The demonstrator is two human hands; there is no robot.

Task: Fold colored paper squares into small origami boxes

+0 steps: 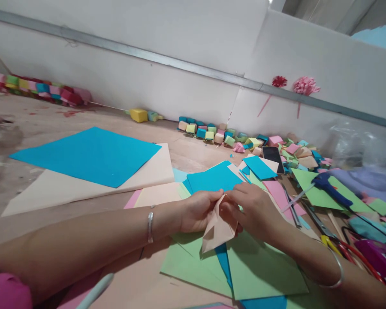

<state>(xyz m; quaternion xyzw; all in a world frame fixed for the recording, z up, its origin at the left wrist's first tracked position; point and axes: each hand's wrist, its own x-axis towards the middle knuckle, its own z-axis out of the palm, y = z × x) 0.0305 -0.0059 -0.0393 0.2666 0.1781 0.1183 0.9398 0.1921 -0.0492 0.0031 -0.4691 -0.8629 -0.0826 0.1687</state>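
Observation:
A small folded piece of peach paper [221,227] is between my hands, with a pointed corner hanging down. Its lower left side is gripped by my left hand [194,210], thumb near the top edge. My right hand [257,212] pinches the top of the paper, fingertips meeting the left thumb. Under the hands lie light green sheets [266,268] with a strip of blue paper [224,262] between them. Just behind, blue sheets [212,176] are stacked on other coloured paper.
A large blue sheet [90,156] lies on a cream sheet [157,171] at left. To the right are a blue glue gun [333,189], scissors [321,221] and a phone [272,158]. Folded paper blocks [209,133] line the white wall [167,73]. A pale stick-like object [96,292] is in front.

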